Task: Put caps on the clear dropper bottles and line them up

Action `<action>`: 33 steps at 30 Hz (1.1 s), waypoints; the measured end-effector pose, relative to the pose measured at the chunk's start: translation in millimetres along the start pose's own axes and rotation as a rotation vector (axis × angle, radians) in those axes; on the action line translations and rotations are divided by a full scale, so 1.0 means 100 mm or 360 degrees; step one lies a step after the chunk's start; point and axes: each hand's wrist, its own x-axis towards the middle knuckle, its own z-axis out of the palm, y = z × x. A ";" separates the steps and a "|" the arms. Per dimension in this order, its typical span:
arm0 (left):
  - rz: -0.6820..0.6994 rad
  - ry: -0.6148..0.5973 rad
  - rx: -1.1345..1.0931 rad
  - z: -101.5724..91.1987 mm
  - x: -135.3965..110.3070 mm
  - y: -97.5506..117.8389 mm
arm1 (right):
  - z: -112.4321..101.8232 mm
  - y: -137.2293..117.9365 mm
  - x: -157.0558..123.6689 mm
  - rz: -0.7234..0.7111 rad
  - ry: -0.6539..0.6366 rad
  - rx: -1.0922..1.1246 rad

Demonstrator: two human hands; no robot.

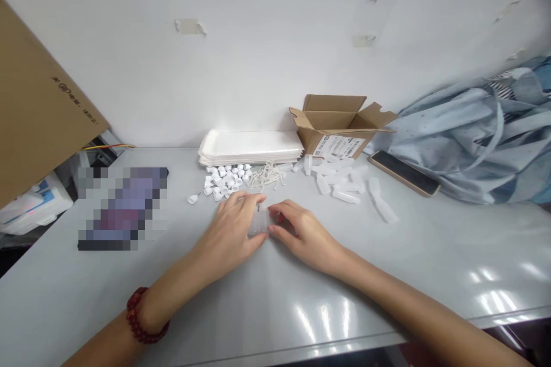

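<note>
In front of me, my left hand [235, 223] grips a small translucent plastic container [259, 222] between its thumb and fingers, low over the table. My right hand [303, 232] closes in on the container's right side, thumb and bent fingertips at its edge; their exact contact is partly hidden. Just beyond my left hand lies a heap of small white caps [224, 179], one of them apart at the left. White stringy pieces [267, 175] are piled beside the caps. Further right, several translucent plastic bottles or tubes [344, 179] lie scattered.
A stack of white trays [253, 146] stands against the wall, beside an open cardboard box [333, 126]. A phone [404, 173] lies at the right near grey-blue fabric [465, 132]. At the left are a blurred-out flat device [124, 209] and a large cardboard sheet [38, 97].
</note>
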 end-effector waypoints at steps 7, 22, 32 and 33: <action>0.0013 0.0000 0.0009 0.01 0.00 0.00 | 0.00 0.00 -0.02 -0.0011 -0.0030 0.0014; -0.0010 -0.0035 0.0002 -0.01 -0.01 0.01 | -0.02 0.00 0.00 -0.0018 -0.0013 -0.0013; 0.0035 -0.0001 -0.0047 0.02 0.00 -0.03 | -0.02 0.02 0.01 -0.0014 0.0028 -0.0023; 0.0036 0.0006 -0.0050 0.02 0.00 -0.02 | -0.03 0.01 0.01 -0.0014 0.0029 -0.0023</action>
